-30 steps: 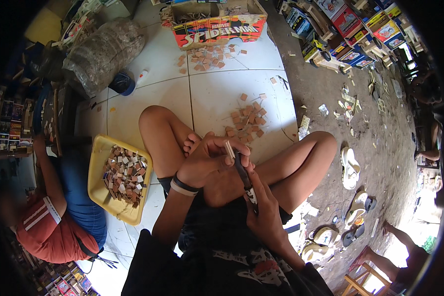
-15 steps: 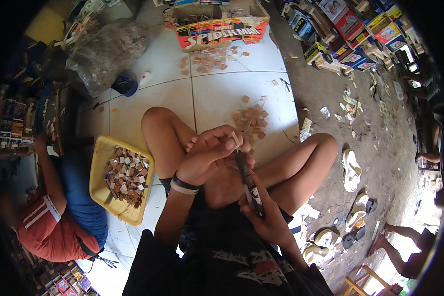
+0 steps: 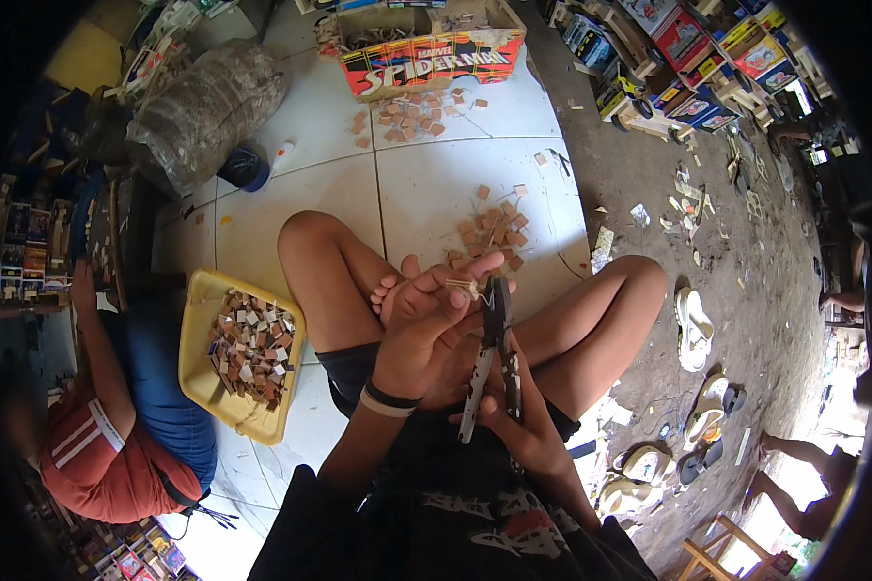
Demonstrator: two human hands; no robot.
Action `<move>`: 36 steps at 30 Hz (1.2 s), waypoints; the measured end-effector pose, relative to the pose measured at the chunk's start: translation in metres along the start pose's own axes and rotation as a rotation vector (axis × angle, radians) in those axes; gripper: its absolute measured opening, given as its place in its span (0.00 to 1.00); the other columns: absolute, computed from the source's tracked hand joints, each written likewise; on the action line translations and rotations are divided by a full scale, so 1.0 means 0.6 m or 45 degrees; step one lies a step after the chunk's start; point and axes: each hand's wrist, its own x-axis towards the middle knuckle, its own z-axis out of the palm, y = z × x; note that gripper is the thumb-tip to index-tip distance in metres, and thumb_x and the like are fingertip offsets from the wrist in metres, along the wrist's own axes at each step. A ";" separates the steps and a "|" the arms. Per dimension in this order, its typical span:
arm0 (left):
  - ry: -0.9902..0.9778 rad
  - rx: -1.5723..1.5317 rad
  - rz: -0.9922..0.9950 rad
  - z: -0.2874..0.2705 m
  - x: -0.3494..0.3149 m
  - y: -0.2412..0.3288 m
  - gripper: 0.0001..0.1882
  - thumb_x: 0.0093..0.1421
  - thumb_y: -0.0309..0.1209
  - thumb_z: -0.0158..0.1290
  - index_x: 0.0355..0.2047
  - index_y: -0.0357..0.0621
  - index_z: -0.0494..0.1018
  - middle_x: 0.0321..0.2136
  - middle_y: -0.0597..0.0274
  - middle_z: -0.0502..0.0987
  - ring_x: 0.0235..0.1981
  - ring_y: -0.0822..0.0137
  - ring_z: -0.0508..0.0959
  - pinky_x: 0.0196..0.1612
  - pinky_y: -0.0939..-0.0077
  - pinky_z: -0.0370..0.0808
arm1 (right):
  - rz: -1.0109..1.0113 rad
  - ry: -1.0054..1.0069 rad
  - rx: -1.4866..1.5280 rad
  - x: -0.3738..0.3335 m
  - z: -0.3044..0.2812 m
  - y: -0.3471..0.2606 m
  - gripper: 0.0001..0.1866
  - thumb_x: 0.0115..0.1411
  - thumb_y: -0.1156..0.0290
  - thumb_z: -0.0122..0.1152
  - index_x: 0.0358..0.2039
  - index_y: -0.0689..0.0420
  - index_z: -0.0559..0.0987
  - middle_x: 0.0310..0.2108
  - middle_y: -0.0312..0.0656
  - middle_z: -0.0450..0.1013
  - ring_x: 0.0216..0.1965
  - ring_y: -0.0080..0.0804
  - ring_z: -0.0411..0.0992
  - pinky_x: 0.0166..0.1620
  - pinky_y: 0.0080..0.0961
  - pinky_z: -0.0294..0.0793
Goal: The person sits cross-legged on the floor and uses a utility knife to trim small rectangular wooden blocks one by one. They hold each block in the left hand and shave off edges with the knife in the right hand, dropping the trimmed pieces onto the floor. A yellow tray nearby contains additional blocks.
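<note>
Holding a small pale wooden piece point(image 3: 461, 285) pinched in the left hand point(image 3: 426, 320), fingers closed tight around it, right up against the nose of the pliers point(image 3: 492, 353). Everything hangs off those pliers: their long axis runs nearly straight away from the body, nose far, handles near. The right hand point(image 3: 513, 426) wraps the handles at the near end, but I can't tell how far the nose is parted. The piece sits just left of the nose, touching or almost. The heap of little brown squares point(image 3: 489, 230) lies beyond the nose, the yellow tray point(image 3: 196, 373) well off left.
</note>
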 end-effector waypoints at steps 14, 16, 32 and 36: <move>-0.019 -0.012 0.015 -0.008 -0.004 -0.013 0.13 0.72 0.30 0.59 0.52 0.38 0.73 0.72 0.42 0.65 0.70 0.49 0.71 0.70 0.56 0.76 | 0.027 -0.059 0.113 0.007 0.005 -0.014 0.44 0.78 0.68 0.52 0.82 0.53 0.37 0.53 0.49 0.71 0.51 0.37 0.74 0.56 0.41 0.81; -0.030 -0.001 0.027 -0.008 -0.004 -0.013 0.11 0.72 0.30 0.60 0.48 0.40 0.73 0.72 0.42 0.64 0.71 0.49 0.70 0.70 0.56 0.76 | 0.029 -0.062 0.118 0.009 0.005 -0.013 0.45 0.78 0.67 0.53 0.82 0.53 0.37 0.52 0.48 0.71 0.50 0.37 0.74 0.55 0.40 0.81; 0.024 -0.040 -0.013 -0.035 -0.004 -0.020 0.11 0.71 0.28 0.60 0.49 0.39 0.72 0.70 0.42 0.68 0.70 0.48 0.71 0.69 0.57 0.77 | 0.347 -0.036 0.115 0.029 -0.012 0.028 0.11 0.76 0.65 0.58 0.48 0.59 0.74 0.34 0.38 0.75 0.37 0.27 0.74 0.41 0.25 0.73; 0.050 -0.009 -0.088 -0.050 -0.006 -0.032 0.13 0.71 0.29 0.60 0.51 0.38 0.73 0.70 0.42 0.68 0.70 0.48 0.71 0.69 0.56 0.77 | 0.225 0.054 0.021 0.036 -0.009 0.082 0.12 0.74 0.62 0.62 0.40 0.58 0.75 0.26 0.34 0.72 0.28 0.24 0.70 0.32 0.25 0.69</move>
